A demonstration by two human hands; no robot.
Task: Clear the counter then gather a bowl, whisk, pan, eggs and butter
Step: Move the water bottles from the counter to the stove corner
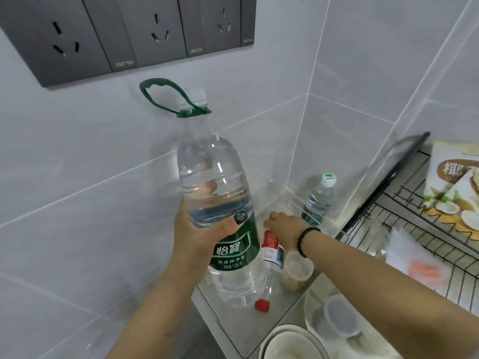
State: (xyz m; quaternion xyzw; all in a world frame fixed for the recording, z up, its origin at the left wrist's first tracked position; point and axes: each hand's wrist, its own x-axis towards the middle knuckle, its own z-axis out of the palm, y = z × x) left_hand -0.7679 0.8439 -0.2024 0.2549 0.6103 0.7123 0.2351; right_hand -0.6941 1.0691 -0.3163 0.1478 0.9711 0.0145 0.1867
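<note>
Left hand (199, 226), centre frame, grips the big water bottle (220, 203) round its middle, thumb across the front just above the green label, fingers wrapped behind. The bottle is lifted clear and tilted, cap and green carry loop (166, 97) toward upper centre; held by the body rather than the loop, probably because it's just a short move off the bench (233, 330).

Right hand (282, 224), right of centre, reaches toward the back corner with knuckles up and a bead bracelet (305, 240) on the wrist. Fingertips are hidden from this angle, so I can't tell whether it has hold of anything. It sits between the red-label bottle (270, 251) lying below it and the small upright bottle (320, 200) in the corner, likely going for one of them.

Beyond the hands: a lidded tub (296, 272) just beside the red-label bottle. Lower right holds stacked bowls (290, 344) and a plate with small covered cups (339, 317). Wire rack (414, 216) on the right edge carries a snack bag (453, 185).

Judgement: still in the clearing stage. A bowl is within reach at lower centre; whisk, pan, eggs and butter aren't visible.
</note>
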